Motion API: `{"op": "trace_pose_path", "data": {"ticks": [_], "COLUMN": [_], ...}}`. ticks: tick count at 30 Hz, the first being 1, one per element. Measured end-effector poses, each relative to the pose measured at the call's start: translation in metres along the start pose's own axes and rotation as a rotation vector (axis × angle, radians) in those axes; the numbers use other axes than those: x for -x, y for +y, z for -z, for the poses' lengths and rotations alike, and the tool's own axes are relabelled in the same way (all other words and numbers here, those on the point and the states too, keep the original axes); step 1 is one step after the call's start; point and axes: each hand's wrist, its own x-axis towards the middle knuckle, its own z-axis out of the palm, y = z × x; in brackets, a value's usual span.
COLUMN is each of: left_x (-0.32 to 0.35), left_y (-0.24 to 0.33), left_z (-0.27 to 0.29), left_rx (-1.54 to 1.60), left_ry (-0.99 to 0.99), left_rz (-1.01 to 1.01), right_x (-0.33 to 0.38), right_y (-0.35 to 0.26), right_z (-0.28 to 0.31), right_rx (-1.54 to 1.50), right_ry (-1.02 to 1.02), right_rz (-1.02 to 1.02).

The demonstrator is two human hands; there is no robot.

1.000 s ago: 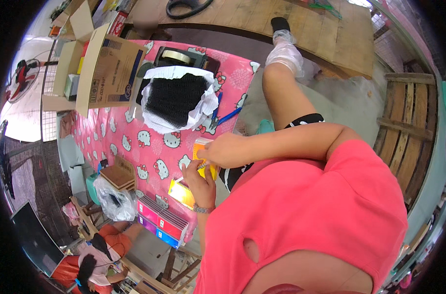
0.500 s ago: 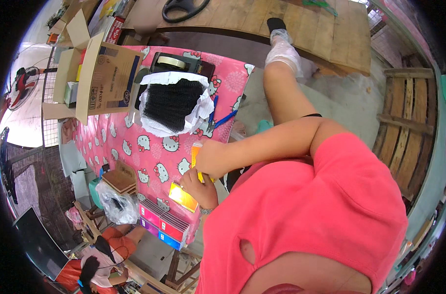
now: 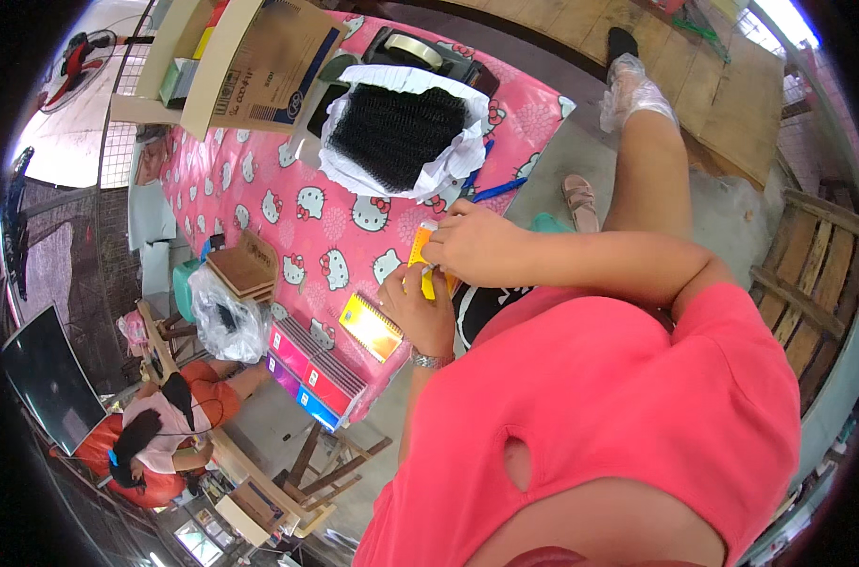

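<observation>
I observed the left hand [image 3: 416, 299] and the right hand [image 3: 475, 246] both holding a yellow spiral-bound notepad [image 3: 419, 246] at the table's [image 3: 356, 248] edge nearest the wearer, where light, even finger pressure appeared best against bending it.

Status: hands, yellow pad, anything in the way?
Left hand and right hand on yellow pad. Pad partly covered by fingers. Spiral notebook beside left hand, not between hands.
</observation>
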Motion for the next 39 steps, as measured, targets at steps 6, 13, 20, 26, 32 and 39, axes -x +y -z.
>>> {"op": "trace_pose_path", "data": {"ticks": [6,13,20,26,32,39], "left_x": [-0.003,-0.003,-0.001,0.001,-0.003,-0.003], "left_y": [-0.003,0.005,0.001,-0.005,0.004,-0.006], "left_z": [0.001,0.001,0.002,0.003,0.012,0.007], "left_rx": [0.036,0.030,0.098,0.085,0.073,0.144], "left_ry": [0.001,0.016,-0.007,-0.043,-0.097,-0.061], "left_rz": [0.002,-0.010,-0.013,-0.047,-0.006,-0.035], "right_x": [-0.006,-0.021,-0.022,-0.019,-0.022,-0.026], "right_y": [0.001,0.001,-0.007,-0.025,-0.011,-0.015], "right_z": [0.007,0.007,0.005,0.016,-0.003,-0.002], "right_rx": [0.096,0.079,0.123,0.132,0.150,0.172], "right_ry": [-0.031,-0.530,-0.364,-0.260,-0.286,-0.341], "right_rz": [0.073,-0.082,0.005,0.021,0.029,0.056]}}
